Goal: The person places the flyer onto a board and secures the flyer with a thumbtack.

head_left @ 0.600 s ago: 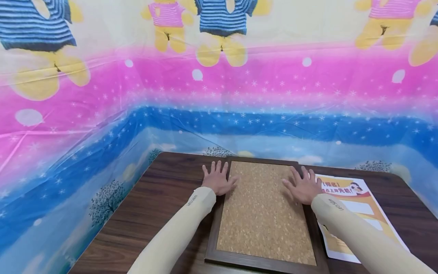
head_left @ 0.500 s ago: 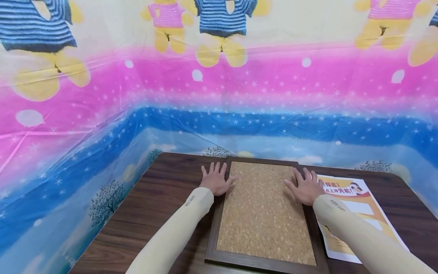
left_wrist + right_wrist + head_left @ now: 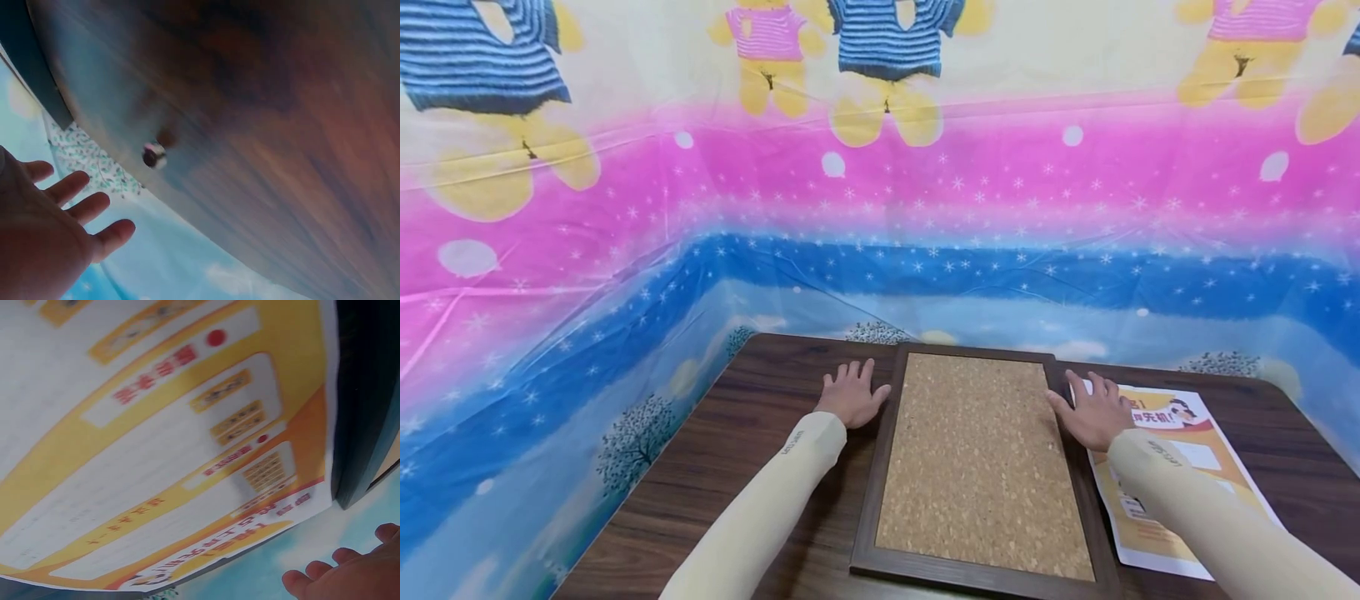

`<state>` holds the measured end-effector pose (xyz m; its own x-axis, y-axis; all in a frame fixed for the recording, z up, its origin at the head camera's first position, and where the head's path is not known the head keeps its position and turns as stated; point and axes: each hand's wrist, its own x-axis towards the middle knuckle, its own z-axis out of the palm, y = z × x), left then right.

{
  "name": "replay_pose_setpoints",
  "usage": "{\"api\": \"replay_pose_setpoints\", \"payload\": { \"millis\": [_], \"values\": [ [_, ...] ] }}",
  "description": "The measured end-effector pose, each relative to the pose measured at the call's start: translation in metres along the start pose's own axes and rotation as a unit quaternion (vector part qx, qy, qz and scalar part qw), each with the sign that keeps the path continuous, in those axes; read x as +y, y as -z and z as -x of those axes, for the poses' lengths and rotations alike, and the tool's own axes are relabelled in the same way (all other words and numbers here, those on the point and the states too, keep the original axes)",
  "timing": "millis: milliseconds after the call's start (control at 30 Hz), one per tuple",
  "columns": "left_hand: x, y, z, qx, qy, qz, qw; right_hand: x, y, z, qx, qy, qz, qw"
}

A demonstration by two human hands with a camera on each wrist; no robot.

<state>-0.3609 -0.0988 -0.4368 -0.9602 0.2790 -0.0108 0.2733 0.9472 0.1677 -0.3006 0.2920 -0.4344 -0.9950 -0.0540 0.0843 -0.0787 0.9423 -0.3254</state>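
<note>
A cork board (image 3: 977, 467) in a dark brown frame lies flat on the wooden table (image 3: 700, 467). My left hand (image 3: 852, 397) is just left of the frame, palm down with fingers spread, holding nothing. In the left wrist view its fingers (image 3: 90, 206) look straight and apart. To the right, my right hand (image 3: 1095, 414) hovers or rests over the upper left part of a printed poster (image 3: 1187, 454), its thumb toward the frame's right edge. Its fingers are extended and hold nothing. Whether either hand touches the surface below, I cannot tell. My right sleeve hides part of the poster.
A patterned cloth (image 3: 880, 192) in pink and blue hangs behind and left of the table. The table's far edge runs close to the cloth. A small dark-and-white spot (image 3: 154, 155) shows on the tabletop in the left wrist view; its kind is unclear.
Both hands have moved outward: the left one to the left, off the frame, and the right one to the right, further over the poster. The cork board has stayed put.
</note>
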Motion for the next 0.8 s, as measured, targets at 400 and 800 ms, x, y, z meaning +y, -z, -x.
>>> {"api": "replay_pose_setpoints", "payload": {
  "millis": [400,800],
  "values": [
    [-0.032,0.01,0.006,0.021,-0.008,0.012,0.9997,0.027,0.006,0.007,0.003,-0.009,-0.011,0.9999],
    [-0.055,0.014,0.012,0.003,-0.003,0.047,0.9989,0.047,0.006,0.011,-0.007,-0.029,-0.002,0.9996]
  ]
}}
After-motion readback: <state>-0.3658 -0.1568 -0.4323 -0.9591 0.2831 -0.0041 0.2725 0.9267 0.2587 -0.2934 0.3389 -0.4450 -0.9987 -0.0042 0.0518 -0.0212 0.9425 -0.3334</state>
